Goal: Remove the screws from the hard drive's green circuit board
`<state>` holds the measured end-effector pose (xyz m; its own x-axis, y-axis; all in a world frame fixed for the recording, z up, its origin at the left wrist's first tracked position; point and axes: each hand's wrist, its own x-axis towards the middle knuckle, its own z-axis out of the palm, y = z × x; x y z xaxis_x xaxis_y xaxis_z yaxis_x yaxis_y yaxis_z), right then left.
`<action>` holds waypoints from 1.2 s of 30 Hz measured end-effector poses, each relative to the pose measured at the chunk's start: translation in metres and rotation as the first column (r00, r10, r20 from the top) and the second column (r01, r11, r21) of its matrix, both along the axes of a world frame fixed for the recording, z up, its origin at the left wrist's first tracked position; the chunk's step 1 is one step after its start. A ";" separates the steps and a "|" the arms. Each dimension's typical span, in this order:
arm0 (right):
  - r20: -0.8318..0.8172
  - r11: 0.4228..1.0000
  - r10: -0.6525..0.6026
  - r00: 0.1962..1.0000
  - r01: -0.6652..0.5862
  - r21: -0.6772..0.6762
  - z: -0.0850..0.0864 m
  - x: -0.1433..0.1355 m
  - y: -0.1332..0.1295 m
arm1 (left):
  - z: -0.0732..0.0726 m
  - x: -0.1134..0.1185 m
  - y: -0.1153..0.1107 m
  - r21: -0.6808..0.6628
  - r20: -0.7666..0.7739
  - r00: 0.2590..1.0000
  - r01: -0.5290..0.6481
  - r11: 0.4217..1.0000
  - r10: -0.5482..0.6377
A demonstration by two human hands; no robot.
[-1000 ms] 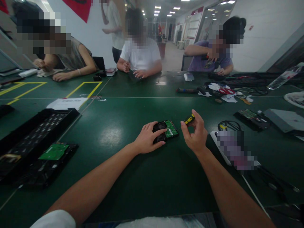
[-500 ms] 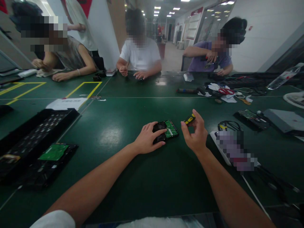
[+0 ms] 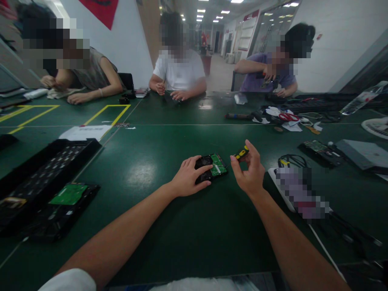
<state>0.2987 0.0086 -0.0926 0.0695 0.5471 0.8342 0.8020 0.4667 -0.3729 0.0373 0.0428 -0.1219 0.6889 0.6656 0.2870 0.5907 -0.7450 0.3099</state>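
A hard drive with a green circuit board on its upper face lies on the green table in front of me. My left hand grips it from the left, fingers spread over its dark part and the thumb along its near side. Just to the right, my right hand pinches a screwdriver by its black and yellow handle, between thumb and fingers. The screwdriver's tip points toward the drive's right edge; its thin shaft is too small to make out clearly.
On the left sit a long black tray and a black unit with a green board. To the right are a phone on a white base, cables, another drive and a grey box. Several people work across the table.
My hands, the hard drive and the screwdriver show almost no movement. In the background, the standing person at the upper left has gone out of view.
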 end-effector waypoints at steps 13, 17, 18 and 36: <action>0.048 1.000 0.012 0.999 -0.013 0.022 0.003 -0.001 -0.001 | 0.002 0.001 0.000 0.001 0.003 1.000 0.005 1.000 -0.005; 0.006 0.995 0.096 0.995 -0.096 -0.039 0.005 -0.002 -0.002 | 0.001 0.001 0.000 -0.002 -0.008 1.000 -0.002 1.000 0.002; -0.022 0.990 0.126 0.992 -0.127 -0.057 0.004 -0.001 -0.002 | 0.001 0.001 0.000 -0.003 -0.011 1.000 -0.003 1.000 0.003; -0.167 0.987 0.142 0.976 -0.152 -0.051 -0.006 -0.004 -0.001 | 0.002 0.003 -0.002 0.004 0.000 1.000 -0.007 1.000 0.007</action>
